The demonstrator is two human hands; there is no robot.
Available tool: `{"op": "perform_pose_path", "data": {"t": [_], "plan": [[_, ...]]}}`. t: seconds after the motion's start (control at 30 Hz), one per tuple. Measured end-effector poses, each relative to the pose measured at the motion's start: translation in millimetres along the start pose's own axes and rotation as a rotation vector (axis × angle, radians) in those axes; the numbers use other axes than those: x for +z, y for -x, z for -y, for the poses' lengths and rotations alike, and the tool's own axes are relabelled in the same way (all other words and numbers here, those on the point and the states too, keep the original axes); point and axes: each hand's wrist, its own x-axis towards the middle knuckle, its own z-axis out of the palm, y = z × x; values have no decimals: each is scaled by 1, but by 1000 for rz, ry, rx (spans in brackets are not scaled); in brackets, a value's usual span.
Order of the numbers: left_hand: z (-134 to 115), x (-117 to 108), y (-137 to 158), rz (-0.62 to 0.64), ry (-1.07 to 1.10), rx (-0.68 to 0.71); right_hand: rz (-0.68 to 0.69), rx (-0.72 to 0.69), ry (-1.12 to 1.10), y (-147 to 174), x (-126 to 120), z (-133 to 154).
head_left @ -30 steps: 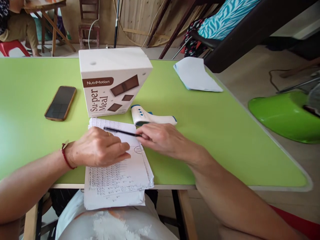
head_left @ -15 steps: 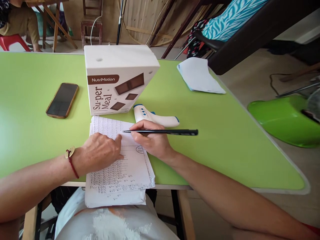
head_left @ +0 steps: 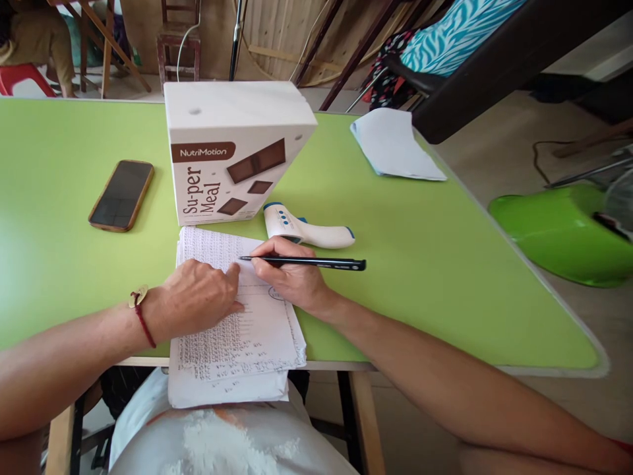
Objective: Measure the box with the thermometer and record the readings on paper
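My right hand point(head_left: 299, 280) grips a black pen point(head_left: 324, 263), its tip at the written lines on a stack of papers point(head_left: 262, 330). The top sheet carries rows of small handwriting and a round stamp partly under that hand. My left hand point(head_left: 200, 297) lies over the left side of the papers, holding nothing, with thumb and index finger apart; its other fingers are partly hidden. Just beyond the right hand lies a white and blue infrared thermometer point(head_left: 311, 231). A white NutriMotion box point(head_left: 222, 158) stands behind the papers.
A phone point(head_left: 121, 195) lies on the green table point(head_left: 435, 284), left of the box. Folded paper point(head_left: 395, 142) sits near the far right edge. Beyond the table are a wooden chair point(head_left: 179, 49), a green plastic object point(head_left: 558, 231) and a seated person point(head_left: 42, 43).
The pen has tilted and its rear end has swung left and slightly toward me; my right hand has shifted slightly left. My left hand stays on the papers. The view has shifted slightly.
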Motion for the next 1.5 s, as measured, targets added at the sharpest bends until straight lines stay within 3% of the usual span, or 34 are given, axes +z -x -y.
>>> {"op": "perform_pose_path", "data": {"t": [0.17, 0.5, 0.73, 1.23, 1.5], "plan": [[-1, -2, 0, 92, -77, 12, 11, -26, -5, -1, 0, 1], [-1, -3, -1, 88, -69, 21, 40, -23, 0, -2, -1, 1], [0, -3, 0, 86, -80, 19, -22, -14, 8, -2, 0, 2], [1, -5, -1, 103, -73, 12, 7, -57, -6, -3, -1, 5], [1, -5, 1, 86, -78, 19, 32, -11, 27, -3, -3, 5]]}}
